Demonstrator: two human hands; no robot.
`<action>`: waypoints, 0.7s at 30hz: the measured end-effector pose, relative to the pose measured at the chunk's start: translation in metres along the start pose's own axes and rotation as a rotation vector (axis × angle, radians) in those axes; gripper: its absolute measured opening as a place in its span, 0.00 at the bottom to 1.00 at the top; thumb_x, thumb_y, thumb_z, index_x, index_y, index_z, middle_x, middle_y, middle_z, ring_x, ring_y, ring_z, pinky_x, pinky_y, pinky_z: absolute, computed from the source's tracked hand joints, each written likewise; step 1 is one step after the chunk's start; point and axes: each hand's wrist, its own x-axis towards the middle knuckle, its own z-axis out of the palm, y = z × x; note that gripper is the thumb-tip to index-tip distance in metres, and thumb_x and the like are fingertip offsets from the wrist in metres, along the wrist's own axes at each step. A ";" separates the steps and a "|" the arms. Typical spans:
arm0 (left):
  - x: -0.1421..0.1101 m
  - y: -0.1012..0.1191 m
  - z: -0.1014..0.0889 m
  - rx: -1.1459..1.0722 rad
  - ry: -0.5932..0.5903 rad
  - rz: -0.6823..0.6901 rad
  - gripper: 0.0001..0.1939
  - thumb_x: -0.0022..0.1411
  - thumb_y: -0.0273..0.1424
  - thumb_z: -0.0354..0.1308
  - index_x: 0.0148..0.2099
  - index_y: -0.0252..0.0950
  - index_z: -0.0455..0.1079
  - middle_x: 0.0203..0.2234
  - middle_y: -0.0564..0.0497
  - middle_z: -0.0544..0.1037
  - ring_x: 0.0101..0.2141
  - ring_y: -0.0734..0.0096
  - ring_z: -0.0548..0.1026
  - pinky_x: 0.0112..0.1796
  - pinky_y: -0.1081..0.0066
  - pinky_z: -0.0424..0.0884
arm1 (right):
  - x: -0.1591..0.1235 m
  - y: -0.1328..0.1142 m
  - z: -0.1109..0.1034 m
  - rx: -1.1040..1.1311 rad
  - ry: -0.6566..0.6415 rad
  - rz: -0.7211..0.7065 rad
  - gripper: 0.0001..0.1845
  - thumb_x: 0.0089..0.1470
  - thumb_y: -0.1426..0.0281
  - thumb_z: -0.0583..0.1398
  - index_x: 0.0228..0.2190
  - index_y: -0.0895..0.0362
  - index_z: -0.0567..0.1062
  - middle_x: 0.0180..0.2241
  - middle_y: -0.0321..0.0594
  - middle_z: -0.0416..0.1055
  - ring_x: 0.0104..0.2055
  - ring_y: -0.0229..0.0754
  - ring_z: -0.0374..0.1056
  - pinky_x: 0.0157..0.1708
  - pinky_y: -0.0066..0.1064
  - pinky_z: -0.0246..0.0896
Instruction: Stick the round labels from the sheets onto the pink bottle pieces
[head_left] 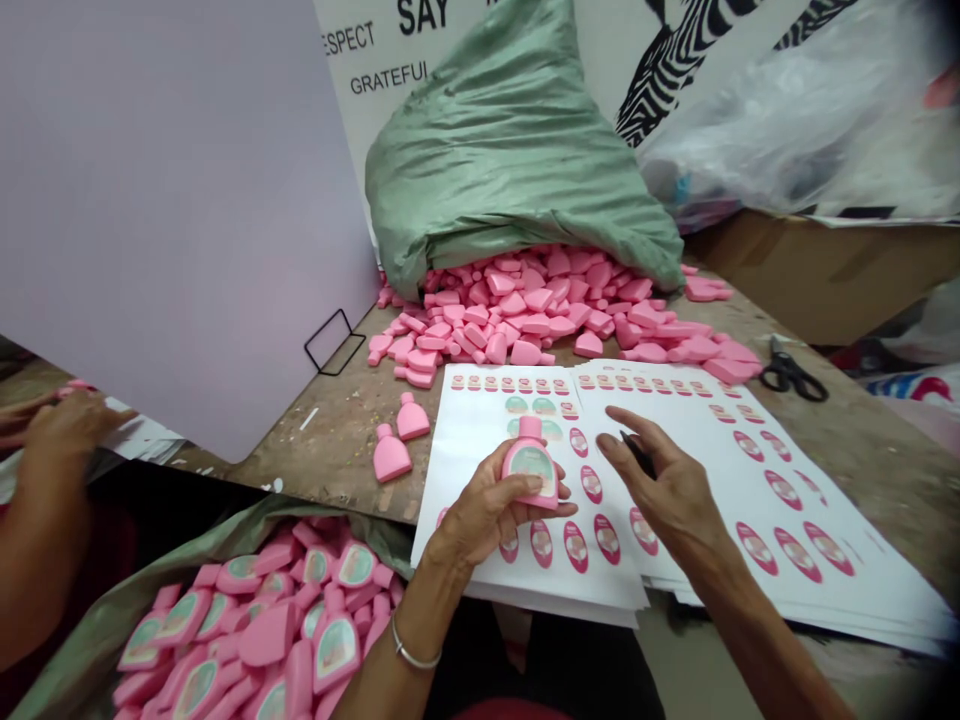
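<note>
My left hand (pixel 487 505) grips a pink plastic bottle (pixel 531 462) with a label on its front, over a stack of white sticker sheets (pixel 750 500). The sheets carry rows of oval pink labels. My right hand (pixel 664 480) hovers above the sheets to the right, with a slim dark object (pixel 638 454) held between its fingers; its exact kind is hard to tell. Two unlabelled pink bottles (pixel 401 435) lie on the bench left of the stack. Labelled bottles (pixel 262 630) fill a green-lined bin below.
Loose pink bottles (pixel 510 310) spill from a green sack (pixel 517 150) across the worn wooden bench (pixel 322 430). Black scissors (pixel 791 372) lie to the right. A lavender board (pixel 172 200) stands at the left, beyond which a co-worker's hand (pixel 67 430) works.
</note>
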 end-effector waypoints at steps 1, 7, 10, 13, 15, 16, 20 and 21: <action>0.000 0.000 0.000 -0.024 -0.015 -0.011 0.19 0.52 0.24 0.61 0.48 0.32 0.65 0.36 0.45 0.74 0.36 0.66 0.75 0.44 0.54 0.71 | 0.002 0.001 0.000 0.048 -0.041 0.026 0.29 0.51 0.51 0.58 0.49 0.56 0.71 0.31 0.40 0.71 0.31 0.41 0.66 0.31 0.31 0.62; -0.001 0.000 0.001 -0.108 -0.002 -0.027 0.18 0.59 0.38 0.56 0.47 0.30 0.66 0.36 0.42 0.75 0.35 0.64 0.76 0.43 0.54 0.72 | 0.003 0.000 0.007 0.200 -0.114 0.030 0.25 0.53 0.54 0.56 0.48 0.55 0.71 0.37 0.43 0.72 0.36 0.43 0.66 0.32 0.31 0.62; -0.003 0.000 0.002 -0.054 0.008 -0.026 0.19 0.56 0.37 0.61 0.47 0.31 0.66 0.36 0.44 0.74 0.35 0.66 0.75 0.42 0.57 0.72 | 0.003 -0.008 0.008 0.243 -0.147 0.019 0.26 0.54 0.53 0.55 0.49 0.55 0.69 0.40 0.43 0.71 0.38 0.43 0.67 0.36 0.32 0.63; -0.003 -0.003 0.005 0.044 0.001 -0.036 0.24 0.47 0.26 0.68 0.46 0.34 0.66 0.32 0.50 0.73 0.32 0.71 0.74 0.40 0.63 0.73 | 0.001 -0.020 0.012 0.266 -0.266 0.019 0.32 0.47 0.55 0.61 0.53 0.52 0.66 0.46 0.43 0.69 0.40 0.43 0.68 0.38 0.33 0.65; -0.004 -0.006 0.006 0.091 -0.021 -0.038 0.25 0.46 0.25 0.68 0.46 0.35 0.65 0.29 0.53 0.72 0.28 0.73 0.74 0.36 0.68 0.73 | 0.002 -0.025 0.019 0.249 -0.328 -0.013 0.41 0.39 0.58 0.67 0.55 0.51 0.63 0.49 0.43 0.67 0.43 0.45 0.67 0.41 0.34 0.65; -0.005 -0.007 0.006 0.112 -0.038 -0.036 0.25 0.46 0.25 0.68 0.47 0.35 0.65 0.28 0.54 0.72 0.28 0.73 0.74 0.35 0.69 0.72 | 0.003 -0.027 0.023 0.234 -0.345 -0.036 0.43 0.37 0.59 0.68 0.55 0.52 0.63 0.49 0.43 0.66 0.44 0.45 0.67 0.42 0.35 0.65; -0.015 -0.010 -0.001 0.145 -0.080 -0.058 0.26 0.49 0.28 0.65 0.50 0.34 0.61 0.29 0.50 0.75 0.28 0.69 0.76 0.29 0.72 0.71 | 0.015 -0.020 0.043 0.191 -0.356 -0.048 0.36 0.41 0.55 0.65 0.51 0.54 0.66 0.47 0.43 0.67 0.43 0.45 0.67 0.42 0.36 0.65; -0.019 -0.008 -0.005 0.156 -0.081 -0.067 0.25 0.50 0.30 0.64 0.50 0.34 0.61 0.31 0.48 0.75 0.27 0.68 0.76 0.27 0.74 0.69 | 0.020 -0.017 0.047 0.179 -0.358 -0.038 0.36 0.41 0.54 0.65 0.50 0.54 0.66 0.46 0.43 0.67 0.43 0.45 0.67 0.41 0.36 0.65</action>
